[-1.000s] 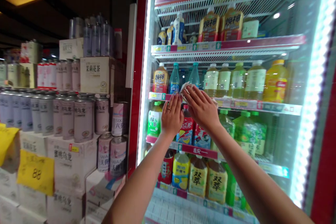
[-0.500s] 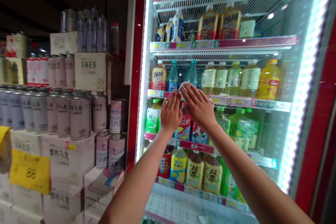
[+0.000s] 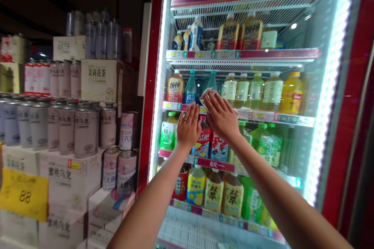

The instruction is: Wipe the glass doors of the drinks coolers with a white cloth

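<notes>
A lit drinks cooler with a glass front fills the middle and right. My right hand (image 3: 222, 116) lies flat over a crumpled white cloth (image 3: 205, 95), pressed on the glass in front of the middle shelf. Parts of the cloth show at the fingertips and beside the little-finger side; the rest is hidden under the palm. Just to the left, my left hand (image 3: 188, 124), with a ring on one finger, rests against the glass with its fingers stretched out and holds nothing. A small gap separates the two hands.
Bottles such as an orange one (image 3: 291, 93) stand on the cooler shelves. A red frame (image 3: 150, 66) edges the cooler. At the left are stacked cartons (image 3: 99, 79), rows of cans (image 3: 86, 130) and a yellow price sign (image 3: 23, 194).
The view has shifted slightly. My right hand and the cloth have moved a little apart from my left hand, toward the right. My left hand stays on the glass.
</notes>
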Motion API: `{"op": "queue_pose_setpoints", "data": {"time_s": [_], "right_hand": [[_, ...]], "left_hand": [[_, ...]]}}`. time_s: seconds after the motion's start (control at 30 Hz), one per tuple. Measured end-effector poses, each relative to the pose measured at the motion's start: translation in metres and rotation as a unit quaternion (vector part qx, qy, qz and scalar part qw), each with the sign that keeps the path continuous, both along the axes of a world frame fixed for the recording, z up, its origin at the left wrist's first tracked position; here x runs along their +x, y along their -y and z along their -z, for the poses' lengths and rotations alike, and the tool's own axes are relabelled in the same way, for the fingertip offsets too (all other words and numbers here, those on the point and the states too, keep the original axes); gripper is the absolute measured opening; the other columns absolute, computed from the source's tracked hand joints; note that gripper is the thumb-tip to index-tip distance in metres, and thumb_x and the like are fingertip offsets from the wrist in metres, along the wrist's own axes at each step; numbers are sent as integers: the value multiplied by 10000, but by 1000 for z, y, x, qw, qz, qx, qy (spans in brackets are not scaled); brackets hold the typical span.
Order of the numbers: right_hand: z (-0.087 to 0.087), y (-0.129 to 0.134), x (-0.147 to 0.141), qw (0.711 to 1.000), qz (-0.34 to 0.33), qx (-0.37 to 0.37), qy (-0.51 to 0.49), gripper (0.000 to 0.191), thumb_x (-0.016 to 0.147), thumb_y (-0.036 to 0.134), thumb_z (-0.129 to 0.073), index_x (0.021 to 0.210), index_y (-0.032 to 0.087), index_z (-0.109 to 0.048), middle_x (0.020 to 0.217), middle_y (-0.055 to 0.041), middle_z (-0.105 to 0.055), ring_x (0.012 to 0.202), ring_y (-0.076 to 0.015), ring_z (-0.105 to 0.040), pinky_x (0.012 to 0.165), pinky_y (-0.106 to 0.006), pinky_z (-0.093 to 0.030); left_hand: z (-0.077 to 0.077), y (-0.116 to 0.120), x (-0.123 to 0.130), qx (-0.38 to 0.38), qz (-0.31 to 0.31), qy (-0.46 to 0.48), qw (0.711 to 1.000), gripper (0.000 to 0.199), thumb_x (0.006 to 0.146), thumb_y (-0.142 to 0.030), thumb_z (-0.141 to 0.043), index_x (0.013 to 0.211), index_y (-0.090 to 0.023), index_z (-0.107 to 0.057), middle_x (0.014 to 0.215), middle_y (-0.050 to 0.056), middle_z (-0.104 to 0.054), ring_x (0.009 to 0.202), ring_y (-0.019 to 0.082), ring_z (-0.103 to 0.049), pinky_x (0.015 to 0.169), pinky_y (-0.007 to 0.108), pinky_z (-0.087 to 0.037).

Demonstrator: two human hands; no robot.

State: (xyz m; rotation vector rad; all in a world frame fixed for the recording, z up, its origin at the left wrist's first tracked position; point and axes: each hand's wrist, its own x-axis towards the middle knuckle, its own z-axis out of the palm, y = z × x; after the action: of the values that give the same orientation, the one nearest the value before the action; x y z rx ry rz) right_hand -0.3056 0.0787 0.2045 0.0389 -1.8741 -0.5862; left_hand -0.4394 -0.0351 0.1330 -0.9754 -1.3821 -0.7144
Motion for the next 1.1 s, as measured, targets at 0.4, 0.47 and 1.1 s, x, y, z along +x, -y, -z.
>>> {"op": "queue_pose_setpoints", "data": {"time_s": [0.4,0.47,1.1], "right_hand": [[5,-18,13,995,27,-41,-87,759,1123,251,-397,1741,311,38,1784,-77,-322,1653,-329,-334,1311,-600,-390],[-1,-15,8,995,24,-49,-82,741,1129,276,-386,1741,310,31,1786,-70,-323,1657,-336,-324,1317,-611,-379],[7,-16,18,990,63,-109,-66,706,1129,330,-359,1750,237,-37,1808,-81,-276,1688,-313,-247,1362,-578,-295]], "left_hand": [[0,0,1,-6,15,12,1000,795,1108,-237,-364,1751,-223,102,1820,49,-247,1683,238,-280,1407,482,-251],[0,0,1,-6,13,13,1000,791,1110,-236,-359,1749,-224,107,1821,49,-246,1684,238,-278,1405,485,-254],[0,0,0,-10,31,16,999,802,1106,-230,-377,1747,-241,106,1818,43,-246,1685,227,-265,1412,482,-237]]}}
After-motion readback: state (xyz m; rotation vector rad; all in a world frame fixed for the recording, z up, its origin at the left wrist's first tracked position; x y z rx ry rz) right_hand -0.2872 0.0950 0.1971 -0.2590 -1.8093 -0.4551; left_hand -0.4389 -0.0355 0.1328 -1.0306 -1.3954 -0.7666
